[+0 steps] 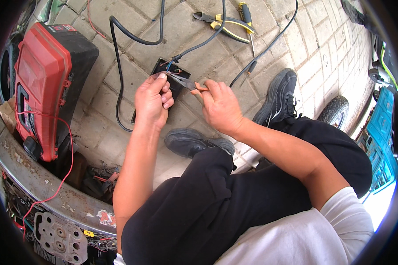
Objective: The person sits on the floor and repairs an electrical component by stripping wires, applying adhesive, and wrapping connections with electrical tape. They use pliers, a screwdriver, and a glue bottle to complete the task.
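Note:
My right hand [220,104] grips the orange handles of a pair of long-nose pliers [182,81], whose jaws reach to the fingertips of my left hand [154,96]. Thumb and forefinger of the left hand pinch something thin, probably a wire end; the jaws' exact hold on it is hidden. Beneath both hands lies a black open box [175,89] on the paving. Thin blue and reddish wires [168,65] run into it from a black cable [199,45].
Diagonal cutters [229,26], a yellow-black screwdriver [247,16] and a smaller screwdriver [251,68] lie beyond. A red-black toolbox [43,86] stands left, near a rusty metal rim [53,188] with a red wire [72,152]. My shoes [278,96] flank the near paving.

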### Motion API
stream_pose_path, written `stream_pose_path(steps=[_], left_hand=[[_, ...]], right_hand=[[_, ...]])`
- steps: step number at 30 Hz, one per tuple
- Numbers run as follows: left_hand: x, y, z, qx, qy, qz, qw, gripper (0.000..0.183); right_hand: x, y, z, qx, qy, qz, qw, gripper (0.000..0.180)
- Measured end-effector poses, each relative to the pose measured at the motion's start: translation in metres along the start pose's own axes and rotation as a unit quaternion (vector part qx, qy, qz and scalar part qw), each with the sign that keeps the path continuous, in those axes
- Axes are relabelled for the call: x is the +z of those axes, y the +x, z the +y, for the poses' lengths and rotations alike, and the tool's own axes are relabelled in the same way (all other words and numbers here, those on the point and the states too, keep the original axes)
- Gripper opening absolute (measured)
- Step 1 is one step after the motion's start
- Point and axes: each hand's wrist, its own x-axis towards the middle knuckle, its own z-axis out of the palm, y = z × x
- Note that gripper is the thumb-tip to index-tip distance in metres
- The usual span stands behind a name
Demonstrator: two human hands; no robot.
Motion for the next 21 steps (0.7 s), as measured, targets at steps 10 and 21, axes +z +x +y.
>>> stream_pose_path(steps=[10,21], left_hand=[[0.016,-0.004,-0.018,0.095,0.07,0.052,0.992,0.01],[0.003,-0.001,-0.023,0.146,0.155,0.047,0.976,0.012]], right_hand=[[-0.033,-0.005,-0.073,0.273,0.339,-0.105,0.894,0.047],[-0.095,0.045,-0.078,0.546,0.713,-0.198,0.392,0.013]])
